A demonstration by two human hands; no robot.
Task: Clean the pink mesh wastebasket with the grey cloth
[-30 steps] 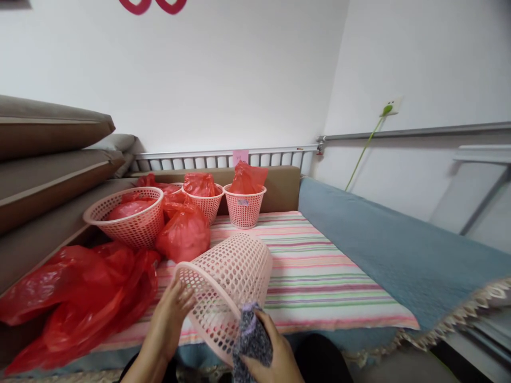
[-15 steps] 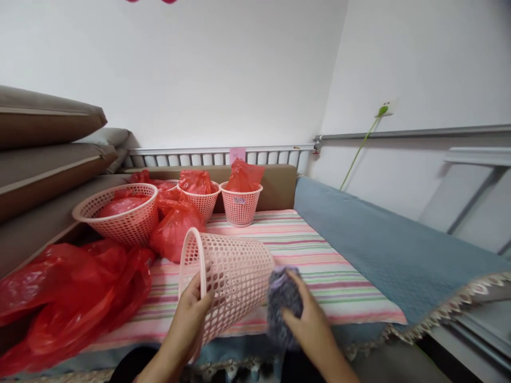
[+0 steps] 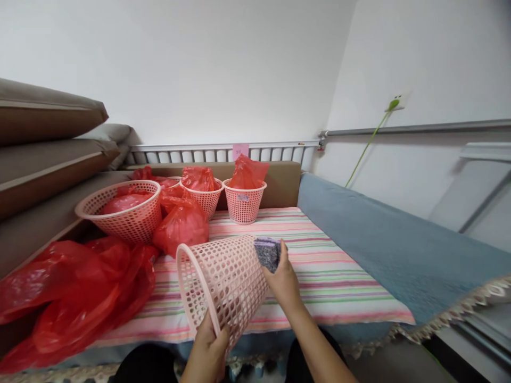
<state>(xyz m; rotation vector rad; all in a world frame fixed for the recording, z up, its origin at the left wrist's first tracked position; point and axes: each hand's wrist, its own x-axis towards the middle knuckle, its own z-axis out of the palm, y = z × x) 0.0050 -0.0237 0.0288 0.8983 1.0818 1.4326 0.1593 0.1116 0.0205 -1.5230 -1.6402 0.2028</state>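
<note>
A pink perforated plastic basket is tilted on its side over the striped cloth, its open mouth facing left. My left hand grips its rim at the lower front, thumb and fingers closed round the edge. In my right hand is a folded grey cloth with a purple edge, pressed against the basket's base end at the upper right. The fingers behind the cloth are partly hidden.
Beyond stand pink baskets holding red plastic bags. Another large basket stands at the left, above loose red bags. Stacked cushions border the left, a blue-covered bolster the right. Striped cloth covers the seat.
My left hand has moved down and right along the rim as the basket turned. My right hand has risen, bringing the grey cloth up against the basket's base end.
</note>
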